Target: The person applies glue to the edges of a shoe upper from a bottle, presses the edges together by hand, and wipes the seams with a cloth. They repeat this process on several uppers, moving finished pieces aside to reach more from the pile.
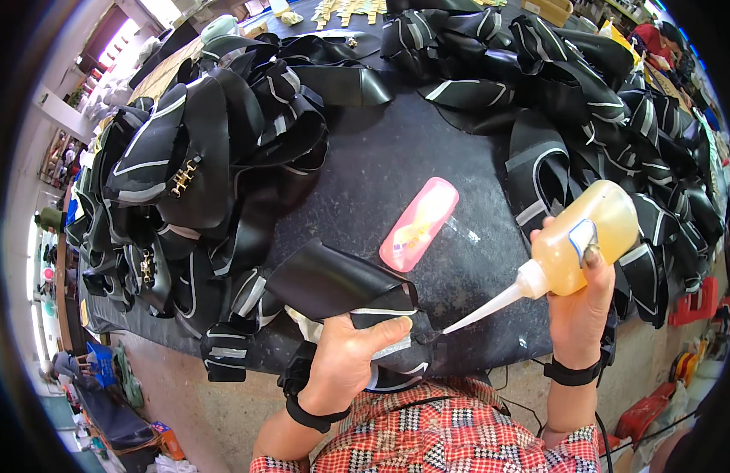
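- Gripping a black strap at the table's near edge, the left hand pins it flat with its thumb.
- The right hand clasps a glue bottle, its nozzle touching the strap's end.
- That bottle looks roughly full of amber liquid.
- A pink case lies just beyond, contents unclear.
- Judging by the big strap heaps left and right, much work remains.

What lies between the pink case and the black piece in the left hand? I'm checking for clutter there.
Nothing: in the head view only bare dark tabletop separates the pink case from the black piece held by the left hand.
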Available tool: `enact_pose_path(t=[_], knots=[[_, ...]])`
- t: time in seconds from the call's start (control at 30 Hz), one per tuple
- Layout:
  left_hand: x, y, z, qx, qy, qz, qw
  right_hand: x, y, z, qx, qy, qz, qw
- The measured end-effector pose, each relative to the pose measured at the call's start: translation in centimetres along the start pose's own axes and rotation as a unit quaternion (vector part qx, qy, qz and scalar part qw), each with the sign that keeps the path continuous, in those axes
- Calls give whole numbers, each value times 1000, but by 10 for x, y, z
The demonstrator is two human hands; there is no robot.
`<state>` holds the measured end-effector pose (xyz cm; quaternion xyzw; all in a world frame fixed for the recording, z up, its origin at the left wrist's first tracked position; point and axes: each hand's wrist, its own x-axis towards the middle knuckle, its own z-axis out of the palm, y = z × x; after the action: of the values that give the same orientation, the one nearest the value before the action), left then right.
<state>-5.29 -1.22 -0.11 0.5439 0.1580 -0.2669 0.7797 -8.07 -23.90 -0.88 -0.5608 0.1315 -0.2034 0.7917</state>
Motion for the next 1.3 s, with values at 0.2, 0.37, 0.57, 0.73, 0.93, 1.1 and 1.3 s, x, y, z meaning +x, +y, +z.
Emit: enact_pose_path(t=[0.2,0.37,0.57,0.73,0.93,1.1,1.3], knots=[[-2,1,-1,14,8,6,1000,-3,12,6,23,18,23,999],[2,2,3,4,17,-7,1000,-3,11,2,-3,8,25,1000],[-1,0,2,-2,31,24,999,-1,11,0,38,16,36,999],[3,-3,2,4,12,19,1000,-4,18,0,34,25,41,998],[2,-4,-1,24,-1,18,1000,-4,19,5,25,15,42,999],[2,-4,1,17,5,28,999,-5,18,10,25,5,49,998],[4,-5,0,19,3,18,1000,-5,13,7,0,2,36,999]])
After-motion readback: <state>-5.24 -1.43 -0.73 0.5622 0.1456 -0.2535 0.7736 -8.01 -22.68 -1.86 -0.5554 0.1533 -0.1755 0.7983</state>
